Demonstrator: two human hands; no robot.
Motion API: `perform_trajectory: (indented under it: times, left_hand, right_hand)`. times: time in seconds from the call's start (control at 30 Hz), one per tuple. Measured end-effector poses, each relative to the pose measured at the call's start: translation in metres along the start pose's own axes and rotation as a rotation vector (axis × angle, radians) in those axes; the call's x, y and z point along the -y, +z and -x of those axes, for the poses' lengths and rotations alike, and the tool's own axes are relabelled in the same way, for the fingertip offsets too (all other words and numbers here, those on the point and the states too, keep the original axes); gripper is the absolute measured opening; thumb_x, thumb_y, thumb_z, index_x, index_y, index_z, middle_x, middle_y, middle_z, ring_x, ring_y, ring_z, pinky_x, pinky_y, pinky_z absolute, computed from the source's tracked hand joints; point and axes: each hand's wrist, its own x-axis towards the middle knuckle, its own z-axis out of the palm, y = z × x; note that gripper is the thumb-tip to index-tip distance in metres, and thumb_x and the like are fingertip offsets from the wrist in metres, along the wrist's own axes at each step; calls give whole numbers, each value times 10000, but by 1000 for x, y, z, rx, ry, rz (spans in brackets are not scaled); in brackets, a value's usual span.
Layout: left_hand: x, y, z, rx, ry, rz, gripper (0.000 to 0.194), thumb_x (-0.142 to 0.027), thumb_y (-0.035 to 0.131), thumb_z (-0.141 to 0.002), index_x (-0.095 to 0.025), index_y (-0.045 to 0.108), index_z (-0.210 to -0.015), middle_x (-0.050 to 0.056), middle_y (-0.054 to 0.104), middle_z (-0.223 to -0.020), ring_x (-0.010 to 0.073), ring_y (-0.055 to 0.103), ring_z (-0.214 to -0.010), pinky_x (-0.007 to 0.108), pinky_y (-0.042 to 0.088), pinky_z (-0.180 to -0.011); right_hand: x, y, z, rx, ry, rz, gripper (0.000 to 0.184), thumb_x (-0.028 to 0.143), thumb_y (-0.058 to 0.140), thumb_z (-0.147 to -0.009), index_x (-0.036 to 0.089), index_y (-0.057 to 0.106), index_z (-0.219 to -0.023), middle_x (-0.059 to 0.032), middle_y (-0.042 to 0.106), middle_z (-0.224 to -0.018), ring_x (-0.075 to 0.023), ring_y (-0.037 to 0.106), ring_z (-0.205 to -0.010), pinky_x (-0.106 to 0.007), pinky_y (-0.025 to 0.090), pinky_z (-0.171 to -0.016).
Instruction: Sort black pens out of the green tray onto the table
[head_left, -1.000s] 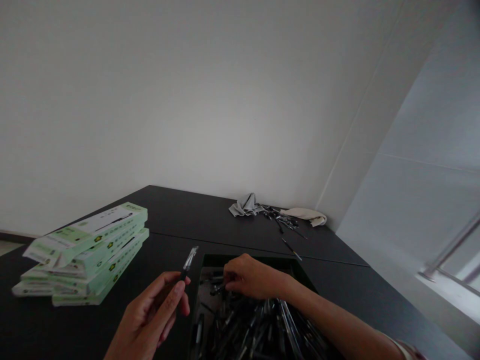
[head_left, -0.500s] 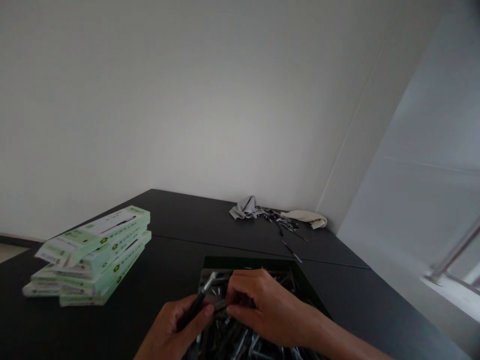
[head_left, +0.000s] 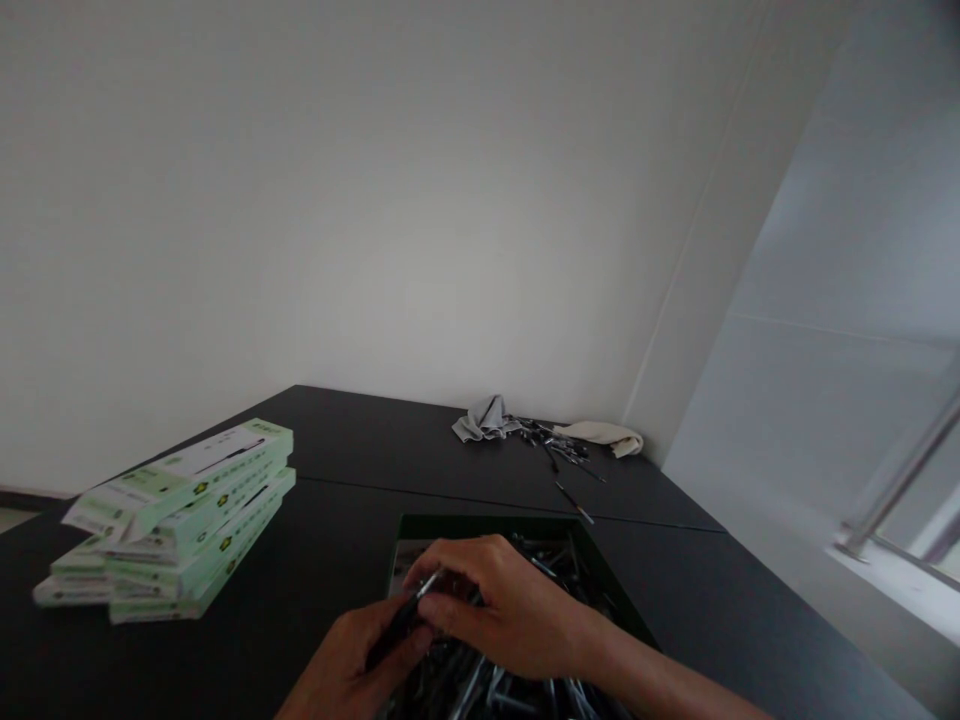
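Note:
My left hand [head_left: 352, 668] is closed round a dark pen [head_left: 401, 618] with a silvery tip, held slanting up to the right over a dark green box [head_left: 600, 590] filled with several dark pens. My right hand [head_left: 499, 605] is curled with its fingertips pinched at the tip of that pen, touching the left hand. What the right fingers hold besides is hidden. Both hands hover over the near left part of the box.
A stack of light green flat boxes [head_left: 176, 520] lies on the black table [head_left: 337, 440] at the left. At the far corner lie a grey cloth [head_left: 480, 420], a beige cloth [head_left: 604, 436] and several loose pens [head_left: 559, 450]. White walls stand behind; a window rail is at right.
The left hand moved right and lowered the pen over the box. The right hand left the box's contents and came to the pen's tip, meeting the left hand.

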Motion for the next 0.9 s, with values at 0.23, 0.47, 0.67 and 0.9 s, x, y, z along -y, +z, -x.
perform_trajectory:
  times: [0.23,0.47,0.67,0.9]
  left_hand:
    - [-8,-2,5,68,60,94,310,-374,491,-906,-282,675,-1137,6,732,-1027,239,652,-948,284,465,-858]
    - [-10,-2,6,29,41,144,330,-444,493,-886,-259,708,-1055,29,725,-967,255,632,-917,320,448,-882]
    - [14,8,2,89,43,392,477,-618,512,-811,-167,668,-798,-10,497,-660,136,418,-610,220,366,-566]
    - [17,22,4,169,-82,741,487,-666,606,-704,-181,579,-732,-32,364,-638,99,255,-547,226,269,-523]
  right_hand:
    - [-1,3,-5,-74,120,-28,53,222,610,-821,170,616,-817,51,559,-618,-70,509,-546,-144,349,-486]
    - [-5,9,-10,-50,204,-315,111,253,566,-835,179,512,-772,56,521,-618,-58,447,-458,-150,333,-412]
    - [1,11,-14,-61,182,-371,168,295,575,-836,185,481,-749,83,446,-557,-48,368,-445,-162,282,-429]
    - [4,8,-15,-44,121,-387,158,252,586,-848,175,485,-753,76,454,-592,-49,376,-488,-168,305,-468]
